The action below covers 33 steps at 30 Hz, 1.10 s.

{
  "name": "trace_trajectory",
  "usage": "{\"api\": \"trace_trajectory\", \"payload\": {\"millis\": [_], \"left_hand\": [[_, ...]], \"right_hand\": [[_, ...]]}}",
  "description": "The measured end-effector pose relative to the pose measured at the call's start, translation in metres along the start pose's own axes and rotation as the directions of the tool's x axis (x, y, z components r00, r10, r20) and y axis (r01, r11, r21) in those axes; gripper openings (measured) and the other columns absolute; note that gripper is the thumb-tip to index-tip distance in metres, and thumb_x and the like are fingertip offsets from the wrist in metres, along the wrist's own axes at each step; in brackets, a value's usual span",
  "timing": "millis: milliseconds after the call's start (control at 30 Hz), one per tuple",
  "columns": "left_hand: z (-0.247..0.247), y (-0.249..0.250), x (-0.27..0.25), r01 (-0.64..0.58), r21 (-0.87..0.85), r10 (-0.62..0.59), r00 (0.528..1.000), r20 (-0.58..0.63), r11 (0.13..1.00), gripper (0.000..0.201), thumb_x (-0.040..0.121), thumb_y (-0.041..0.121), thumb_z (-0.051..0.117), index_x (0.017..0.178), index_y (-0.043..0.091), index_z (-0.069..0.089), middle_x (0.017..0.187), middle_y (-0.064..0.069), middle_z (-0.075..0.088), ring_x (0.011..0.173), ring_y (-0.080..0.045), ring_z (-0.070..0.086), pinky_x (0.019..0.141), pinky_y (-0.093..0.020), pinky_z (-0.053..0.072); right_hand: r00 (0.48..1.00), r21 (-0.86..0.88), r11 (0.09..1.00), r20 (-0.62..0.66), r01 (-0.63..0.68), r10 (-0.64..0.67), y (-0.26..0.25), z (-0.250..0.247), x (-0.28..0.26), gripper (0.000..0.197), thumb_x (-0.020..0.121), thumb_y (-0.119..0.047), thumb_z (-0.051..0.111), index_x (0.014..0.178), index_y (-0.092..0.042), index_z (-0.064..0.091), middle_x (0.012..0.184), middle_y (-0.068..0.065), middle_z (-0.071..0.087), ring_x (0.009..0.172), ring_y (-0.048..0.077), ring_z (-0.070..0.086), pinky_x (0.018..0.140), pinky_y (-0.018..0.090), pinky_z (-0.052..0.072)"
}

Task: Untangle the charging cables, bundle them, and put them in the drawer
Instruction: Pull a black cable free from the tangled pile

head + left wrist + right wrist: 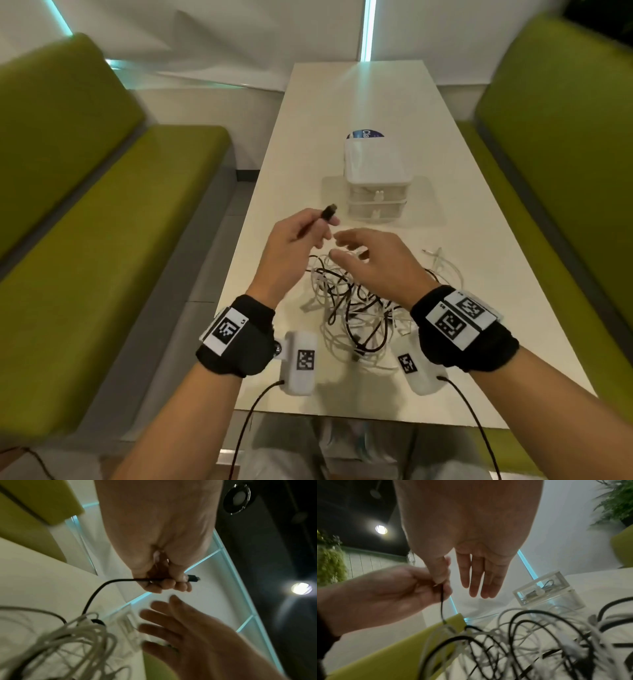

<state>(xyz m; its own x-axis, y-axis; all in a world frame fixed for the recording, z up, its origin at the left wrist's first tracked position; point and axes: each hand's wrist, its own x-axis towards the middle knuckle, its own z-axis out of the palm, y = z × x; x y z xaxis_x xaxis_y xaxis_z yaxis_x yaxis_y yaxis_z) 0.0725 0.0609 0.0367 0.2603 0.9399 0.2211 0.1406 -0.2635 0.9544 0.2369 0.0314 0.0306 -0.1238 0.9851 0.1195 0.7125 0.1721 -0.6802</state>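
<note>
Just black cable [328,212] in left hand [294,236].

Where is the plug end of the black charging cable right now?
In the head view the black plug sticks out of the left hand, raised above the tangled cable pile, just left of the clear plastic drawer box.

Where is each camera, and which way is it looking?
Head: looks down from the person's head at the table; both hands and forearms show.
Left wrist: looks along the left hand, which pinches the black cable.
Right wrist: looks along the open right hand toward the clear drawer box.
All three share both hands and the cable tangle.
</note>
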Motion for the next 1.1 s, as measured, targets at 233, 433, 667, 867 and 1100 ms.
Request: {"api": "trace_trajectory", "payload": {"millis": [233,433,667,867,1100], "left_hand": [[0.013,0.043,-0.015,0.049,-0.545,-0.012,0.997,0.070,0.837,0.025,0.097,0.025,0.043,0.080,0.011,0.054,0.066,0.000,0.033,0.065,-0.020,0.020,0.061,-0.031,0.021],[-0.015,0.037,-0.021,-0.037,-0.342,0.014,0.998,-0.069,0.939,0.028,0.101,0.019,0.048,0.081,0.006,0.063,0.059,-0.006,0.060,0.062,-0.028,0.064,0.074,-0.036,0.055],[-0.005,0.027,-0.030,0.041,-0.329,-0.022,0.998,0.064,0.943,0.057,0.098,0.047,0.028,0.103,0.007,0.070,0.106,-0.012,0.072,0.109,-0.024,0.066,0.097,-0.039,0.049],[0.001,0.032,-0.027,0.068,-0.467,-0.070,0.997,0.012,0.882,0.069,0.097,0.053,0.019,0.046,0.015,0.043,0.046,-0.001,0.031,0.047,-0.015,0.035,0.080,-0.031,0.048],[-0.005,0.034,-0.027,0.093,-0.404,-0.095,0.995,0.015,0.910,0.070,0.091,0.060,0.024,0.040,0.015,0.039,0.042,0.004,0.025,0.039,-0.011,0.019,0.043,-0.025,0.017]], "right_hand": [[0.999,0.417,0.909,0.011,0.026,-0.033,-0.017,0.005,-0.021,0.016,0.097,-0.021,0.058,0.090,-0.009,0.067,0.085,-0.001,0.072,0.081,0.004,0.067,0.083,0.030,0.053],[0.975,0.296,0.940,-0.190,0.168,-0.115,-0.015,-0.003,-0.021,0.011,0.094,-0.016,0.063,0.085,-0.011,0.067,0.080,0.003,0.065,0.077,0.020,0.059,0.072,0.030,0.047],[0.971,0.322,0.922,-0.174,0.213,-0.164,-0.017,0.008,-0.020,0.016,0.095,-0.020,0.061,0.080,-0.024,0.063,0.060,-0.007,0.044,0.055,0.005,0.038,0.056,0.018,0.032],[0.971,0.270,0.933,-0.048,0.239,-0.235,-0.009,0.014,-0.022,0.014,0.094,-0.027,0.063,0.081,-0.024,0.068,0.052,-0.008,0.042,0.049,0.009,0.037,0.056,0.029,0.039],[0.928,-0.041,0.940,0.181,0.338,-0.325,0.000,0.016,-0.017,0.049,0.096,-0.053,0.047,0.057,-0.025,0.041,0.047,-0.001,0.042,0.045,0.015,0.042,0.047,0.025,0.031]]}}
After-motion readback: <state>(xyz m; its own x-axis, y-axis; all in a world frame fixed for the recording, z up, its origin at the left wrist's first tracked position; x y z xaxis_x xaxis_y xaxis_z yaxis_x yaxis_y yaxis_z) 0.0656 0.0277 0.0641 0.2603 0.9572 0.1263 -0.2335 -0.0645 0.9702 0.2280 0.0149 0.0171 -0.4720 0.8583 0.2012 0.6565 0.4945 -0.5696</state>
